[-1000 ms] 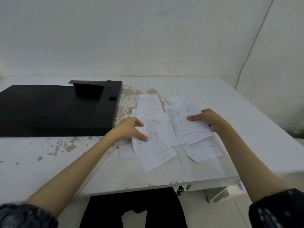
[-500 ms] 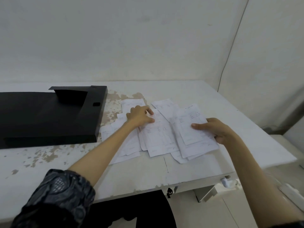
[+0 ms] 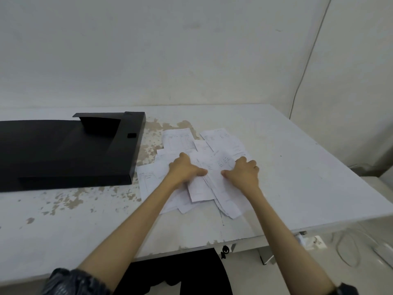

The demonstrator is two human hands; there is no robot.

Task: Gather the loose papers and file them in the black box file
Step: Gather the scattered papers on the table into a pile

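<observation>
Several loose white printed papers [image 3: 212, 188] lie overlapped in a rough heap on the table's middle, with two sheets [image 3: 178, 138] fanned out at the far side. My left hand [image 3: 185, 169] presses on the heap's left part, thumb pointing right. My right hand [image 3: 244, 170] grips the heap's right side, fingers curled over the sheets' edge. The two thumbs sit a few centimetres apart. The black box file [image 3: 70, 152] lies open and flat on the left, its right edge beside the papers.
The white table [image 3: 297, 177] has worn, flaking paint patches near the file and along the front. Its right corner drops off to a floor with cables [image 3: 348, 245]. A wall stands close behind the table.
Both hands have drawn together toward the middle, pushing the spread sheets into a tighter overlapped heap. My left hand came nearer and rightwards; my right hand slid leftwards.
</observation>
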